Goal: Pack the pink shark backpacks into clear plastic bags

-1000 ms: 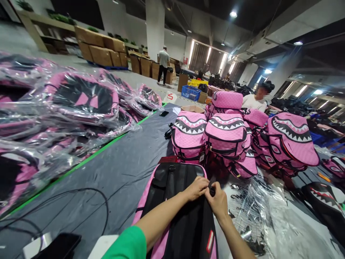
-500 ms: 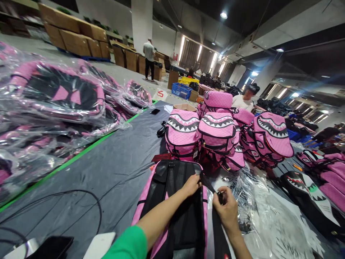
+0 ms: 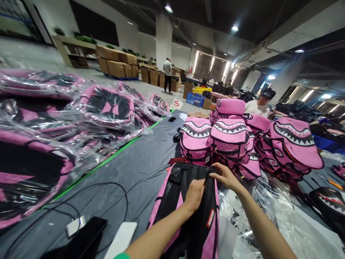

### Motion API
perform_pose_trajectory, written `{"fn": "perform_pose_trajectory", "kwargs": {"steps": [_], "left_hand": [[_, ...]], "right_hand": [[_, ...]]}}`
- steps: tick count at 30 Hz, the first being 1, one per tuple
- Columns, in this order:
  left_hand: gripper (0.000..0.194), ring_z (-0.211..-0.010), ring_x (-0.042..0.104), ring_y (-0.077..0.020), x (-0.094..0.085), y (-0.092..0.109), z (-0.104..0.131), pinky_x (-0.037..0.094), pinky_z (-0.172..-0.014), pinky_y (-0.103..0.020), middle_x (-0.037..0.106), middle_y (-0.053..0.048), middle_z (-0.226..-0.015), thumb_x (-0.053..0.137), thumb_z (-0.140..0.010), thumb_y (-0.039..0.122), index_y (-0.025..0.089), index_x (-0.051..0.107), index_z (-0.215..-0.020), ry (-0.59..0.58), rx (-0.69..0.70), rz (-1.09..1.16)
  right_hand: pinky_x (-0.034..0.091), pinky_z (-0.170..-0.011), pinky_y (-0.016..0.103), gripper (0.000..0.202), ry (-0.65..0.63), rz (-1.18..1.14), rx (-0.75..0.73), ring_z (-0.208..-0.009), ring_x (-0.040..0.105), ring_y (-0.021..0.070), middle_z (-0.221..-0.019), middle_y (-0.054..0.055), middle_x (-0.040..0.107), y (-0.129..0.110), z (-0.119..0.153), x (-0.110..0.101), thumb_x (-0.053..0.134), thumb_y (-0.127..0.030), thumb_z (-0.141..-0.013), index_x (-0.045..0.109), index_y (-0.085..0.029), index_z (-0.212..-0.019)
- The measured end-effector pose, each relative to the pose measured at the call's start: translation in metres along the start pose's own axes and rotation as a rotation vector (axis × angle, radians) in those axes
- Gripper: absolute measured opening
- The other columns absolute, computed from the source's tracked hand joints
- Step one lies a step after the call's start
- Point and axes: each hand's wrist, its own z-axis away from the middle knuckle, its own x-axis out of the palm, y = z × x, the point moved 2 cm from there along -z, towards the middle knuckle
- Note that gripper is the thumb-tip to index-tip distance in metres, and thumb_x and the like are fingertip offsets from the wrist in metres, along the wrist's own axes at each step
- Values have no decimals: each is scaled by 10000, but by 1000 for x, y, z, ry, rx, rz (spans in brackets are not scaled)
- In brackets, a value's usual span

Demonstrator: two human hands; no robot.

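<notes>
A pink and black backpack (image 3: 175, 194) lies with its black strap side up in front of me. My left hand (image 3: 195, 194) is closed on the black shoulder strap on the right half of the bag. Near the bag's upper right corner, my right hand (image 3: 221, 175) pinches the upper end of the same strap. A red and white label (image 3: 210, 218) shows lower down on that strap. Just beyond the bag stand stacked pink backpacks (image 3: 196, 138) with shark-mouth prints.
Plastic-wrapped pink bags (image 3: 106, 108) fill the left side past a green edge. A cable (image 3: 125, 194), a black phone (image 3: 81, 239) and a white object (image 3: 122, 239) lie lower left. Clear plastic bags (image 3: 291, 226) spread right. A person (image 3: 260, 104) is behind the stacks; another (image 3: 167, 73) stands farther back.
My right hand has moved up and left to the bag's top corner, bringing the strap over onto the bag. My left hand has shifted down the strap. The view has turned left.
</notes>
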Motion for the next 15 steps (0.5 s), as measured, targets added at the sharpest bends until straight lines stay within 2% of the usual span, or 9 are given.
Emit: {"fn": "perform_pose_trajectory", "kwargs": {"steps": [3, 6, 10, 13, 15], "left_hand": [[325, -713, 612, -230, 16, -22, 36, 478, -673, -321, 671, -47, -706, 471, -939, 366, 183, 692, -788, 18, -138, 48], [366, -663, 616, -221, 22, -43, 64, 463, -589, -288, 629, -28, -616, 505, -922, 438, 174, 663, -722, 15, -252, 83], [300, -745, 655, -235, 8, -57, 82, 516, -683, -320, 699, -56, -737, 506, -916, 412, 203, 695, -815, -68, -365, 120], [222, -865, 669, -256, -4, -53, 93, 522, -839, -359, 737, -65, -913, 516, -902, 344, 261, 716, -955, -236, -360, 125], [195, -888, 674, -264, -10, -49, 101, 519, -868, -370, 735, -59, -928, 547, -884, 345, 290, 723, -947, -362, -362, 114]], "right_hand": [[468, -668, 257, 309, 32, 411, -25, -763, 607, 165, -884, 6, 639, 41, -32, 17, 706, -459, -868, 663, -223, -1063], [484, -704, 281, 301, -29, 691, -9, -861, 626, 203, -939, 27, 632, 79, -55, 50, 822, -389, -782, 689, -247, -1012], [502, -873, 395, 342, -23, 681, -35, -1077, 604, 284, -1131, 93, 639, 113, -64, 83, 828, -420, -773, 681, -243, -1028], [449, -1012, 465, 347, 29, 645, -93, -1228, 544, 298, -1313, 118, 592, 130, -61, 89, 722, -497, -857, 654, -254, -1095], [400, -1077, 499, 453, 48, 635, -79, -1284, 518, 305, -1385, 132, 565, 142, -59, 91, 670, -552, -874, 619, -254, -1211]]}}
